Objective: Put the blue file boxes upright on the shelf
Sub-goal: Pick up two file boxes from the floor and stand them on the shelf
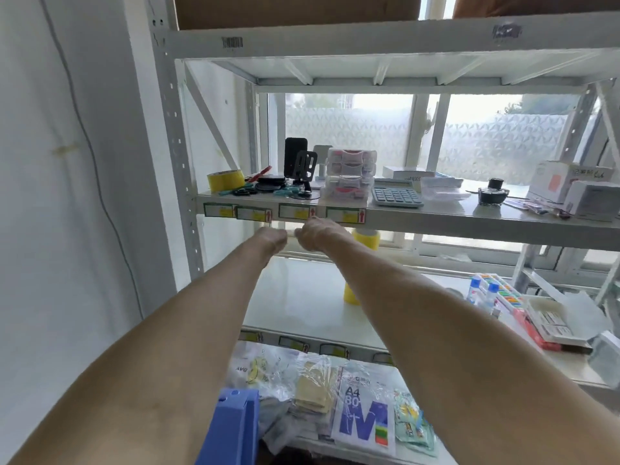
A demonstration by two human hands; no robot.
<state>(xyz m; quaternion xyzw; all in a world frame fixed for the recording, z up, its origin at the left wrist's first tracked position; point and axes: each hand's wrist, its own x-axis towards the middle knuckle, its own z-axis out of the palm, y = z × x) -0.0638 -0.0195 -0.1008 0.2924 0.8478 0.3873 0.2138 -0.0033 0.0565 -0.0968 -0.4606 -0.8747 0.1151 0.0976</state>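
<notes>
Both arms reached forward under the labelled shelf edge (436, 226). The left hand (272, 237) and right hand (317, 233) hung close together, fingers curled downward — neither visibly gripped anything, though the fingertips were hidden. Beyond the right forearm stood a yellow bottle (357, 266). One blue file box (231, 427) sat low, near the left arm — off the shelf.

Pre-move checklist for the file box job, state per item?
1. Left hand free: ok, closed, nothing visibly held.
2. Right hand free: ok, same.
3. Blue file box located: ok, bottom edge, partly cut off.
4. Box upright on the shelf: not ok, still below.
5. Middle shelf has room at left: ok; yellow bottle stands further right.
6. Number of boxes left: cannot tell.
</notes>
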